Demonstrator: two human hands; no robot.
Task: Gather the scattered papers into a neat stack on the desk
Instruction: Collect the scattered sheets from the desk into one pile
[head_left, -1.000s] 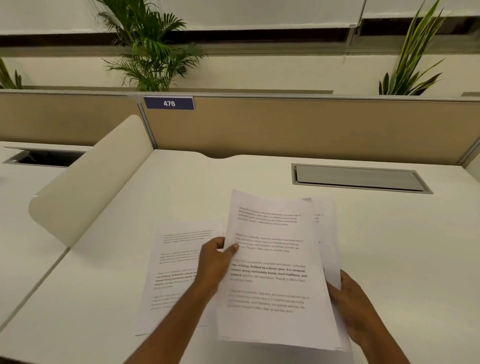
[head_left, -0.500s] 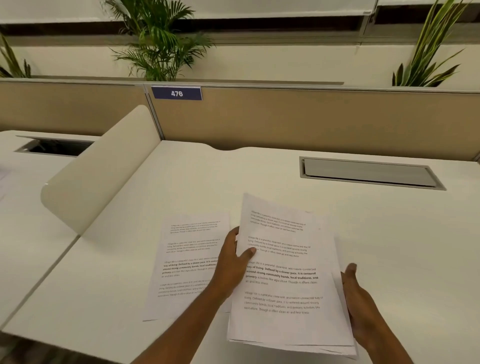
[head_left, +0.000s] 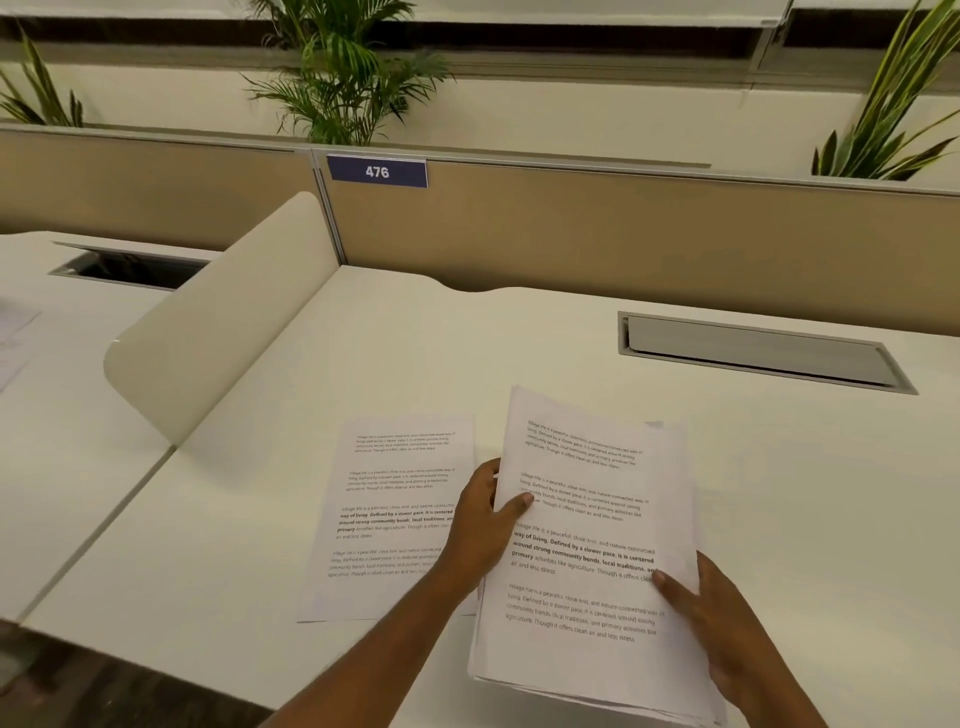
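From the head view, I am holding a bundle of white printed paper sheets (head_left: 587, 561) just above the white bench (head_left: 779, 467), my left hand (head_left: 480, 525) pinching its left edge, thumb on top, and my right hand (head_left: 727, 629) closing its fingers (head_left: 670, 584) around the right edge. A single white printed sheet (head_left: 395, 519) is lying flat just left, partly under my left hand.

Single sheet (head_left: 395, 519) on desk (head_left: 779, 493), left of held stack (head_left: 587, 561)
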